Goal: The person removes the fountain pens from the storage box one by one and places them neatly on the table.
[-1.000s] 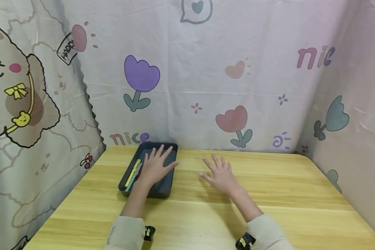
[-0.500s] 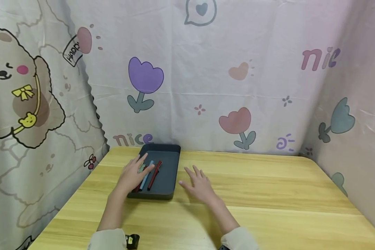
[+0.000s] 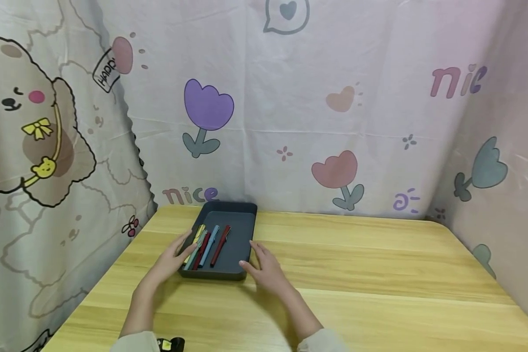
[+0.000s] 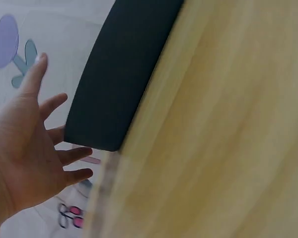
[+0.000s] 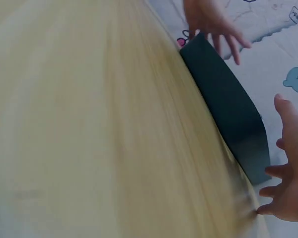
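A dark grey rectangular tray (image 3: 238, 244) stands at the left back of the table. Along its left half lie several pens: a yellow pen (image 3: 200, 231), a pale green pen (image 3: 192, 255), a blue pen (image 3: 209, 245) and two dark red ones. My left hand (image 3: 168, 264) is at the tray's left side, fingers spread, thumb overlapping the rim near the pens. On the opposite side, my right hand (image 3: 269, 271) has its fingers stretched out close to the right wall. Both wrist views show the tray's front wall (image 4: 119, 74) between loosely extended fingers, with nothing gripped.
The tray sits on a light wooden table (image 3: 378, 274) that stretches off to the right. Behind it hangs a pale printed curtain (image 3: 268, 98), with more curtain along the left and right sides.
My left hand has moved from above the tray out to its left side, uncovering the pens. My right hand has come left and nearer, up to the tray's right side.
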Motion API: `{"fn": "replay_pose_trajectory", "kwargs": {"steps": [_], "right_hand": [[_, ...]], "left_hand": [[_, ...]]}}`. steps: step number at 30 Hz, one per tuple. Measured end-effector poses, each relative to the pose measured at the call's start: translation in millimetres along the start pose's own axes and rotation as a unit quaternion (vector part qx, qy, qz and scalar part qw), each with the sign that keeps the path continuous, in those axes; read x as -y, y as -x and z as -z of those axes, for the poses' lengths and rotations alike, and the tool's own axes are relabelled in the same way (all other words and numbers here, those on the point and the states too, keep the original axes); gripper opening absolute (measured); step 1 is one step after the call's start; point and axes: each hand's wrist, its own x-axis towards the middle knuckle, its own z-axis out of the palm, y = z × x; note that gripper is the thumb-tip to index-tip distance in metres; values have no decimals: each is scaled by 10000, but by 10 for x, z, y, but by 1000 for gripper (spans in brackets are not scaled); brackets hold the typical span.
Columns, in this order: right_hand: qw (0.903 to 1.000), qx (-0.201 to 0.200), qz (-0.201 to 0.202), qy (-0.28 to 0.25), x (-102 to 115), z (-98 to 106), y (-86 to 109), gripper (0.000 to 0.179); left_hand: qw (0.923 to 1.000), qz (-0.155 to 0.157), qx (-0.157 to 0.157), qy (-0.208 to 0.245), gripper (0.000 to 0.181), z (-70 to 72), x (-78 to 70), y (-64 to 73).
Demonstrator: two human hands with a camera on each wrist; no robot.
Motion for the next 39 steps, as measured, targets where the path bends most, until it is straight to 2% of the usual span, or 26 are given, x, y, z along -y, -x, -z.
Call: {"fn": "replay_pose_trajectory", "kwargs": {"steps": [5, 8, 17, 26, 32, 39], "right_hand": [[9999, -61, 69, 62, -45, -106, 20, 72], [9999, -94, 40, 51, -93, -169, 31, 72], [9999, -154, -3, -47, -106, -200, 58, 72], [9998, -183, 50, 68, -93, -188, 90, 70], [9997, -219, -82, 107, -126, -165, 109, 70], [9995, -201, 12, 245, -180, -112, 137, 70]], "left_hand": [[9988, 476, 15, 125, 66, -50, 141, 55], [9982, 571, -65, 193, 66, -87, 225, 68], [9989, 368, -185, 244, 65, -136, 328, 54], [9984, 442, -293, 207, 69, -171, 318, 70], [9990, 317, -300, 117, 72, -213, 315, 54], [9989, 173, -406, 126, 70, -290, 278, 50]]}}
